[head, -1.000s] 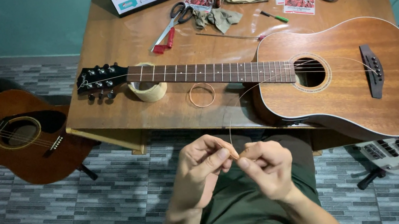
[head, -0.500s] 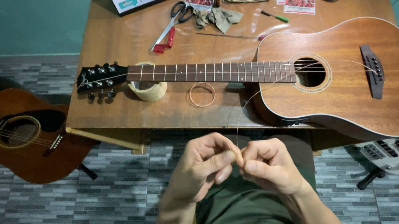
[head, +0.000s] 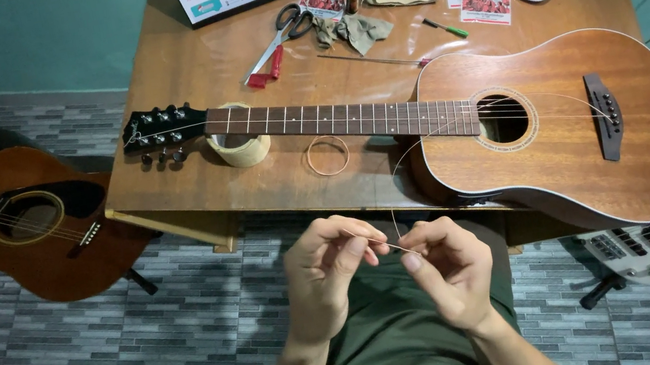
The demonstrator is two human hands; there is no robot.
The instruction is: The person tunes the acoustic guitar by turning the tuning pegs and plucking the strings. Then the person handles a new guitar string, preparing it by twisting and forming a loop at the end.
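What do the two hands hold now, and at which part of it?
Both hands pinch a thin guitar string near its loose end: left hand and right hand at neighbouring spots. The string runs up toward the acoustic guitar.

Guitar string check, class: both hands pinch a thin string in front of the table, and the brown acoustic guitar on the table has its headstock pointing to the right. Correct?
Not quite. In the head view, the brown acoustic guitar's headstock points left, not right. Both the left hand and right hand do pinch the thin string in front of the table.
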